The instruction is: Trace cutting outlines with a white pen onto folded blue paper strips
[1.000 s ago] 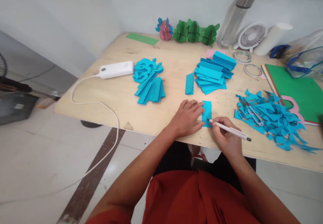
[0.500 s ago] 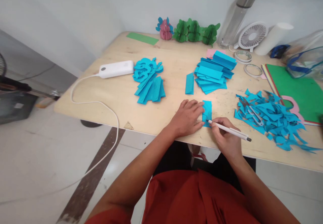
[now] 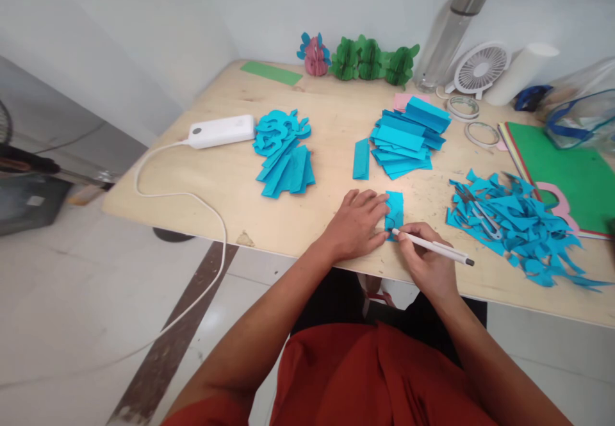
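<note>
Near the table's front edge lies a small blue paper piece (image 3: pixel 394 205) with a dark curved line drawn on it. My left hand (image 3: pixel 358 224) rests flat, fingers spread, its fingertips pressing the paper's left side. A white pen (image 3: pixel 437 246) is pinched in my right hand (image 3: pixel 430 266), its tip on the lower part of the paper. Just beyond are a single folded blue strip (image 3: pixel 361 159) and a pile of folded blue paper (image 3: pixel 406 138). Blue cut-out shapes (image 3: pixel 276 132) and more folded pieces (image 3: pixel 288 171) lie to the left.
On the right, scissors (image 3: pixel 485 214) lie among blue scraps (image 3: pixel 533 240), beside green sheets (image 3: pixel 571 176). A white power bank (image 3: pixel 221 131) with a cable sits left. Along the wall stand paper figures (image 3: pixel 368 59), a bottle (image 3: pixel 446 38) and a small fan (image 3: pixel 482 68); tape rolls (image 3: pixel 462 108) lie nearby.
My right hand and the pen have shifted slightly left, moving the tip across the lower part of the paper. My left hand stays in place.
</note>
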`<state>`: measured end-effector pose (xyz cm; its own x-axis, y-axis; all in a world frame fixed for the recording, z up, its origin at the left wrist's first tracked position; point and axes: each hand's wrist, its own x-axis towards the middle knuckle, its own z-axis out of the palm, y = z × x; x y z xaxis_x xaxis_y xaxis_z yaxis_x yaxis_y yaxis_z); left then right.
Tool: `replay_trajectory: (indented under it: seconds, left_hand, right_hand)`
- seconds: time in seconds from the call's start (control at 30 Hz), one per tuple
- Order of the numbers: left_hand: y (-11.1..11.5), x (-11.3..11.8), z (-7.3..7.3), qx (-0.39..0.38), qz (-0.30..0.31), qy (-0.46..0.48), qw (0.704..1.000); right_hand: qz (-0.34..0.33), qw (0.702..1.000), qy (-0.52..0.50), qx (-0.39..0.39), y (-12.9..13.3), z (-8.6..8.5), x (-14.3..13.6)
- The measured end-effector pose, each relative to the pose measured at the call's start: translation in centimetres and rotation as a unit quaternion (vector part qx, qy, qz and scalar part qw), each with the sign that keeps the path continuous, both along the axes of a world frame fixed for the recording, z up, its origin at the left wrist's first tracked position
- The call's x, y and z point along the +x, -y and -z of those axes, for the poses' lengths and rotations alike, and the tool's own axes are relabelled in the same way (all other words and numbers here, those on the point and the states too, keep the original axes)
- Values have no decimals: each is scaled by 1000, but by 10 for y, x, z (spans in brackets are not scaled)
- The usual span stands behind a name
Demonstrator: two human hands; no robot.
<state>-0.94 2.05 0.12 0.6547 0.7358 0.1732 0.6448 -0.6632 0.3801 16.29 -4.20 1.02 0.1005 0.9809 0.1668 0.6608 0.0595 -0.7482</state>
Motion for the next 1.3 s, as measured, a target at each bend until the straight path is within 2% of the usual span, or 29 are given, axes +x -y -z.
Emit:
replay_trajectory:
  seconds: [0.33, 0.5, 0.57, 0.77, 1.0, 1.3]
  left_hand:
    - [1, 0, 1, 4, 0, 1, 1000]
    - [0, 0, 2, -1, -1, 3, 1000]
    - [0, 0, 2, -3, -1, 4, 1000]
    - [0, 1, 2, -5, -2, 7, 1000]
    - [0, 1, 1, 4, -1, 3, 1000]
    - [1, 2, 0, 2, -9, 5, 1000]
  right_hand:
    - [-27, 1000, 4, 5, -3, -1, -2]
    - [14, 994, -110, 4, -3, 4, 3]
    - [33, 992, -125, 12, -5, 4, 6]
    - [34, 995, -97, 12, -13, 4, 13]
    - [5, 996, -92, -5, -23, 9, 15]
    - [-18, 998, -62, -5, -20, 9, 12]
